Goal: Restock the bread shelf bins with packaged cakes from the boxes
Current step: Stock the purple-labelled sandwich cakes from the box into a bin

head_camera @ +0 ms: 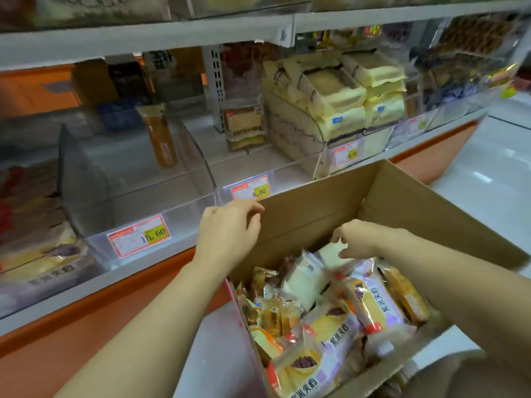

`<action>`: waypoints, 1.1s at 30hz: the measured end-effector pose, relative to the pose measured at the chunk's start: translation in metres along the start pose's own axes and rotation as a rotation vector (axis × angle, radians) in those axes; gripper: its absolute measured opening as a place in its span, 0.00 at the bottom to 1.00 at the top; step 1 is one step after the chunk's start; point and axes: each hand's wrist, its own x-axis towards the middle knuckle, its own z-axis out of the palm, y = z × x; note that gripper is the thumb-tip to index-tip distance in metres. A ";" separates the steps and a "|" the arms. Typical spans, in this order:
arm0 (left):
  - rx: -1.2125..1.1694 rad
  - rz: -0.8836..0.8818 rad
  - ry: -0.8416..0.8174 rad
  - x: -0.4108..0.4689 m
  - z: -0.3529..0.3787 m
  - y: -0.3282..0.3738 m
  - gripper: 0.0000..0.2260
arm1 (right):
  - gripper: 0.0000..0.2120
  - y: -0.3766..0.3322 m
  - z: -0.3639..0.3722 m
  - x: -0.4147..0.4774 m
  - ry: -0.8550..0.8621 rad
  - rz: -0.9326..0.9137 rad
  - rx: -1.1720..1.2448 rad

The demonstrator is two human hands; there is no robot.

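Above the box [316, 216], full of cakes [339, 334], left hand [230, 228] pinched its flap [290, 208]; right hand [365, 239] hovered inside, grip unclear; bins [86, 173] behind it sat nearly empty.

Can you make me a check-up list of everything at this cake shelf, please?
Surface: shelf with clear bins, price tags in front.
Job's things: open cardboard box holds many packaged cakes; 15.60 bin holds one orange pack.
Clutter: nothing seen.
Hands: left hand at the box flap's edge; right hand over a white pack; grips unclear.
Cables: nothing seen.
Surroundings: fuller bin to the right, white floor.
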 end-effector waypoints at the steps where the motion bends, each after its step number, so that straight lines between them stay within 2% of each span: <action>1: 0.018 -0.005 0.005 0.001 0.003 -0.001 0.11 | 0.22 0.006 0.003 0.008 -0.020 0.028 0.006; 6: 0.039 0.007 0.034 0.006 0.012 -0.003 0.10 | 0.22 0.037 0.028 0.043 -0.138 0.198 0.028; 8: 0.031 0.001 0.035 0.007 0.014 -0.003 0.09 | 0.28 0.043 0.033 0.048 -0.178 0.272 0.085; 10: 0.024 0.005 0.038 0.007 0.014 -0.003 0.09 | 0.33 0.044 0.035 0.050 -0.157 0.350 0.195; 12: 0.019 0.013 0.044 0.007 0.016 -0.002 0.09 | 0.33 0.046 0.038 0.051 -0.090 0.385 0.264; 15: 0.015 0.018 0.038 0.007 0.018 -0.001 0.09 | 0.28 0.040 0.040 0.050 -0.033 0.376 0.311; 18: 0.037 0.034 0.019 0.006 0.016 -0.002 0.09 | 0.11 0.030 0.030 0.045 -0.036 0.333 0.448; 20: 0.052 0.059 -0.003 0.005 0.013 -0.002 0.09 | 0.13 0.023 0.011 0.037 0.022 0.281 0.545; 23: 0.063 0.134 -0.050 0.004 0.009 -0.004 0.10 | 0.14 0.012 -0.024 0.015 0.126 0.103 0.517; 26: -0.049 0.166 -0.073 0.004 0.007 0.002 0.11 | 0.07 0.002 -0.050 -0.014 0.288 -0.130 0.426; 27: -0.138 0.129 -0.076 0.005 0.007 0.006 0.12 | 0.08 -0.002 -0.055 -0.023 0.356 -0.202 0.419; 30: -0.432 -0.095 -0.115 0.009 0.006 0.018 0.15 | 0.21 -0.009 -0.059 -0.044 0.549 -0.350 0.476; 33: -0.710 -0.363 -0.300 0.013 0.007 0.023 0.12 | 0.21 -0.011 -0.053 -0.054 0.740 -0.486 0.445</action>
